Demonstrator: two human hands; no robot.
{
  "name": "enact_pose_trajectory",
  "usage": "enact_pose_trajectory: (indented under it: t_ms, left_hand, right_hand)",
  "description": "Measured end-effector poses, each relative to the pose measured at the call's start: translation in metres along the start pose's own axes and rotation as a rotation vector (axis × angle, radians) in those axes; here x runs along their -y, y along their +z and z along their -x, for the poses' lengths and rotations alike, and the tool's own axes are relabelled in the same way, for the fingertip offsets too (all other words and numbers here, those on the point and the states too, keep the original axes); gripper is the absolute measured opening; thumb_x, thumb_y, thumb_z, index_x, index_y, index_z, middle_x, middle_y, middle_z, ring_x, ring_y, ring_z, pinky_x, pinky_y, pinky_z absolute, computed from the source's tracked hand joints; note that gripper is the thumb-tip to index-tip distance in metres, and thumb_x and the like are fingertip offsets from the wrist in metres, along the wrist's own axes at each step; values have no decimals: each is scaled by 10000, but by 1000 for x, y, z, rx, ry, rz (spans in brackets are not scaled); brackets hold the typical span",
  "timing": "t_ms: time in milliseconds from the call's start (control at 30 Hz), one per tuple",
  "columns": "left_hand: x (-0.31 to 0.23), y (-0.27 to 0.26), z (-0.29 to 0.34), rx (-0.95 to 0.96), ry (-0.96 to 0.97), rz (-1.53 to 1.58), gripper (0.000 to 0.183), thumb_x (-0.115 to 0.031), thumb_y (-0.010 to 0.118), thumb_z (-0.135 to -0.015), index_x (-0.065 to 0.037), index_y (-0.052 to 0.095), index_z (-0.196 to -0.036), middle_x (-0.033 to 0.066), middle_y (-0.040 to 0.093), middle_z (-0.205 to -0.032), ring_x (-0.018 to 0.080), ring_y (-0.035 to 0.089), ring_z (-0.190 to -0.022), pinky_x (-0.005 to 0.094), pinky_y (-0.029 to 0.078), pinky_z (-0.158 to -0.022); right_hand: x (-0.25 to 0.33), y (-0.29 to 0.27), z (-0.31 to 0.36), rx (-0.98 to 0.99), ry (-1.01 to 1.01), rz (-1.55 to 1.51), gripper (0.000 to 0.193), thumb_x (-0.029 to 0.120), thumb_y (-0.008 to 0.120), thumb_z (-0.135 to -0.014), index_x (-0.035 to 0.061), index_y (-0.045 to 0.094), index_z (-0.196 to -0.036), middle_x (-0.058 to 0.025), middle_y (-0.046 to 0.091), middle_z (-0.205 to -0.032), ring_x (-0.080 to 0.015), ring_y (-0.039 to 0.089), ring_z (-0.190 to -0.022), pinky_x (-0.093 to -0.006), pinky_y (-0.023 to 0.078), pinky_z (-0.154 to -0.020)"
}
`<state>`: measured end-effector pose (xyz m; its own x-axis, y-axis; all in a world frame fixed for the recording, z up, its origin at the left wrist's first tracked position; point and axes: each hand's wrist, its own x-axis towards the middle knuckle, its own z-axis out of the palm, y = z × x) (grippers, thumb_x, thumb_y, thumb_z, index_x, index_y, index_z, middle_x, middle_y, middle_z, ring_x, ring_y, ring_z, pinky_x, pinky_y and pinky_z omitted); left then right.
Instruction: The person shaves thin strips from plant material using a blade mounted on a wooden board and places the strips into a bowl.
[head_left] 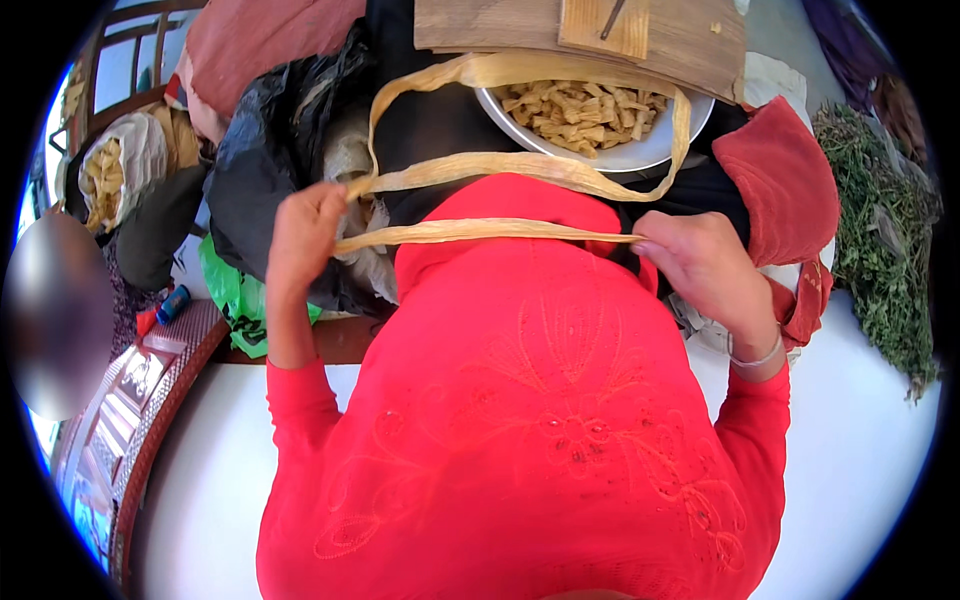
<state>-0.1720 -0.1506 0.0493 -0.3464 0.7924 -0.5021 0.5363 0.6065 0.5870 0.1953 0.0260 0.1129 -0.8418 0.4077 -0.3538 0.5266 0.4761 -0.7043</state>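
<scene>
A long, flat, tan strip that looks like dried plant fibre (480, 231) runs between my hands in front of my chest. The fingers of my left hand (305, 230) are closed on it, with a loop of strip (480, 165) also leaving that grip. My right hand (705, 265) pinches the strip's end and wears a bangle at the wrist. The loop sweeps out over a metal bowl (685, 148) and bends back. Inside the bowl lie many small folded tan pieces (590, 115).
Beyond the bowl's rim rests a wooden board (490, 25) bearing a small wood block (600, 28) with a spike. Black plastic bags (265, 140) crowd the left side. Red cloth (775, 180) and leafy green stalks (880, 220) are at right. Another person sits far left beside a sack (140, 160).
</scene>
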Motion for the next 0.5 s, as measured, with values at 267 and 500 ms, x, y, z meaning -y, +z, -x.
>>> enact_pose_trajectory:
  t_ms: [267,500]
  left_hand:
    - [-104,46,-27,-165,775,-157,354,-90,653,-785,-21,594,-1128,160,590,-1140,317,544,-1081,391,436,-900]
    - [-169,102,-76,840,276,578,205,-185,516,-926,-19,593,-1019,-7,449,-634,98,407,-576,247,350,-542]
  right_hand:
    - [-2,29,-48,-316,-171,141,179,147,618,-813,51,492,-730,-139,538,-580,-323,586,-581,-417,440,-494]
    - [-35,-10,-59,-616,8,-140,102,110,662,-806,33,617,-857,-98,601,-685,-195,586,-580,-293,467,-541]
